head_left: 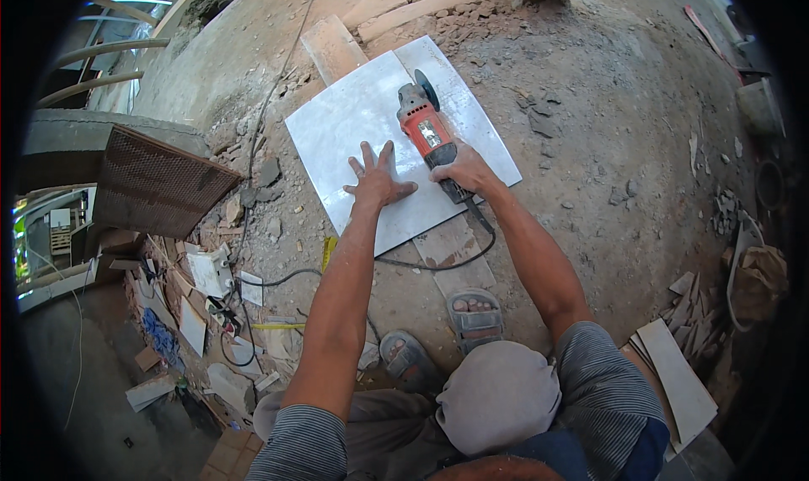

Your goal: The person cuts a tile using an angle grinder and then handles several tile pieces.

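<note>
A large white tile (337, 127) lies flat on wooden boards on the ground in front of me. My left hand (377, 178) presses on it with the fingers spread, holding nothing. My right hand (469, 169) is wrapped round the dark rear body of a red and grey angle grinder (428, 131). The grinder's disc (426, 89) stands on edge at the far end of the tool, over the right part of the tile. Whether it touches the surface I cannot tell. A black cord (484, 228) runs from the grinder's back end and curls left beneath my left forearm.
Wooden boards (333, 50) stick out beyond and below the tile. At left lie a brown perforated panel (164, 182), a white box (209, 272), a yellow tape measure (329, 252) and tile scraps. Cut tile strips (674, 380) rest at lower right. My sandalled feet (476, 317) stand close by.
</note>
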Demonstrator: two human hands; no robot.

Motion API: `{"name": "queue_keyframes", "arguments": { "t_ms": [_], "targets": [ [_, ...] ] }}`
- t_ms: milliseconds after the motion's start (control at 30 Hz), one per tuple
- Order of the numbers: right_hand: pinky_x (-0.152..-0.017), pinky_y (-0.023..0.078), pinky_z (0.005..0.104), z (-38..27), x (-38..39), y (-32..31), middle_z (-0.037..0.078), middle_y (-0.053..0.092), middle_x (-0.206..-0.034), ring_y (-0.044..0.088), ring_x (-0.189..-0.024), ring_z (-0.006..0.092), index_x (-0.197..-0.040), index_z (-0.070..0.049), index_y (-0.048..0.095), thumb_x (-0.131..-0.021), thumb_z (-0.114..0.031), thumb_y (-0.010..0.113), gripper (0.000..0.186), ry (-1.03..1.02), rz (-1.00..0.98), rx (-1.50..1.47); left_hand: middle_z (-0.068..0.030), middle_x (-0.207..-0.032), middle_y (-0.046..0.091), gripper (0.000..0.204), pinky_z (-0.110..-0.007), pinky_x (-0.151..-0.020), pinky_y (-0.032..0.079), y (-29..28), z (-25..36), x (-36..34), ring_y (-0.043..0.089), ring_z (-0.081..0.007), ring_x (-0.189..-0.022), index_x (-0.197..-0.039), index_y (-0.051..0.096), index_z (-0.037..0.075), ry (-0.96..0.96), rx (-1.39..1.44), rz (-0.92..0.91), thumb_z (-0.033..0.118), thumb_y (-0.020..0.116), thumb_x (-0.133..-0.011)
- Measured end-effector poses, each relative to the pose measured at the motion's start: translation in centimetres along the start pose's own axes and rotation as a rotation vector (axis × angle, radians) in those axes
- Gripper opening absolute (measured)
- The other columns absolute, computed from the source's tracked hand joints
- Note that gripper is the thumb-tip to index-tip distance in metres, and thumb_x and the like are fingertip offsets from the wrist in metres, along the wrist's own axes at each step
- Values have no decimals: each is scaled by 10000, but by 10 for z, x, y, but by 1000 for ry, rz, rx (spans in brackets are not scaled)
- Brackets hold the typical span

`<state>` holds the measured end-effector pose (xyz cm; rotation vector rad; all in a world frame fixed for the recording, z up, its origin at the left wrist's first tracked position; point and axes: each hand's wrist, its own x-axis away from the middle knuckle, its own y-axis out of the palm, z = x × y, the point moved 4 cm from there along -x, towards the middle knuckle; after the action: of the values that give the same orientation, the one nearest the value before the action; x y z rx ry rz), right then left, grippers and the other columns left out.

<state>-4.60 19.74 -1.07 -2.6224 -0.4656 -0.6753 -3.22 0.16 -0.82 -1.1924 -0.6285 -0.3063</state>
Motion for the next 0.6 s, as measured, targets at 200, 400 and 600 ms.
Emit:
{"name": "queue_keyframes", "arguments": {
  "t_ms": [200,400,600],
  "targets": [
    [-785,499,333,-7,-19,1,211,643,-1006,635,-891,290,-1146,94,556,-545,-284,779,744,24,3,-12,-117,-1583,-67,1089,-759,-1021,187,0,1,0,-7,-459,-1428,-1494,189,333,0,-3,-4,459,820,-616],
    [-794,499,336,-12,-5,-1,210,642,-1018,635,-906,291,-1176,95,530,-547,-273,779,771,34,-14,-53,-115,-1583,-74,1094,-759,-1021,186,1,0,-1,-9,-464,-1426,-1495,180,336,-5,2,-2,467,818,-616],
    [-890,478,335,17,44,-5,230,629,-1102,619,-996,312,-1266,73,475,-550,-285,783,858,14,9,49,-116,-1583,-72,1103,-761,-1020,184,2,2,-3,-6,-469,-1425,-1495,179,341,7,2,-6,475,822,-608]
  ]
}}
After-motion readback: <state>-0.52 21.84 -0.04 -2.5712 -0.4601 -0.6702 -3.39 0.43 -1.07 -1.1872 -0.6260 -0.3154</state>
